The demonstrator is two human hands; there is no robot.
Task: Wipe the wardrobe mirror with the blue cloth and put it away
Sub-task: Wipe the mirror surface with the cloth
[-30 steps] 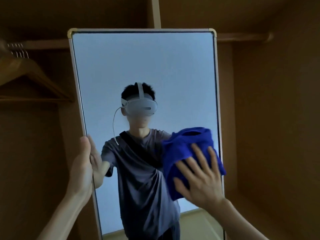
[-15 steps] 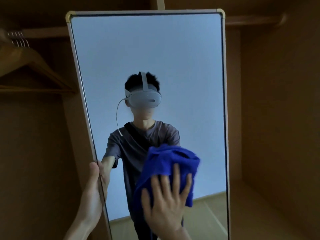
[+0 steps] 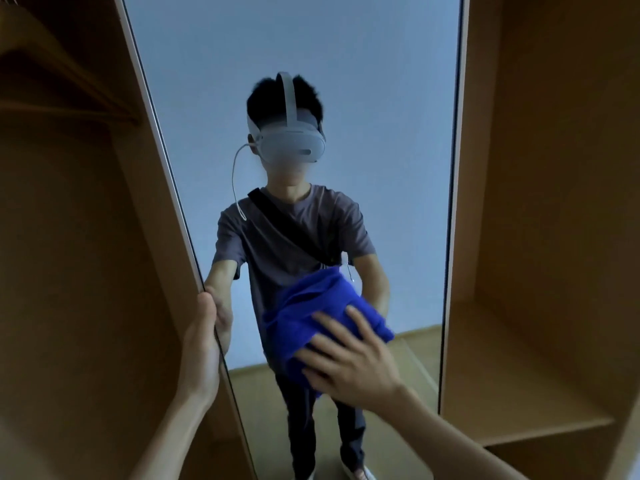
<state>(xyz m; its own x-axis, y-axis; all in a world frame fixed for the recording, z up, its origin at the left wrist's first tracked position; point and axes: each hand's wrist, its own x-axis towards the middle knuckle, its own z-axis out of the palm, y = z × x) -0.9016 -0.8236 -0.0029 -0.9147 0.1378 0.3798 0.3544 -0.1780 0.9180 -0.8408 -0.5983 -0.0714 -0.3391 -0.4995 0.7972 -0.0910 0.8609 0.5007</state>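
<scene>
Right hand [image 3: 349, 362] lies flat on the blue cloth [image 3: 311, 317], fingers straight and spread, pressing the cloth against the wardrobe mirror [image 3: 346, 81]. Nothing curled round the fabric; it is a flat-palm press. The cloth is bunched, most of it showing above and to the thumb side of the fingers, a fold hanging below the palm. It sits on the lower half of the glass, nearer the middle than either edge.

Left hand [image 3: 202, 341] grips the mirror's left edge, thumb on the wooden side, fingers wrapped round onto the glass, where their reflection meets them. This hold is roughly level with the cloth and well apart from it.

Reflection shows the person standing, headset [image 3: 292, 143] on, grey T-shirt, dark strap across the chest.

Beyond the right hand, past the mirror's far edge, a wooden shelf [image 3: 519, 393] inside the wardrobe. Above the left hand, upper corner, a wooden hanger [image 3: 52, 64].
</scene>
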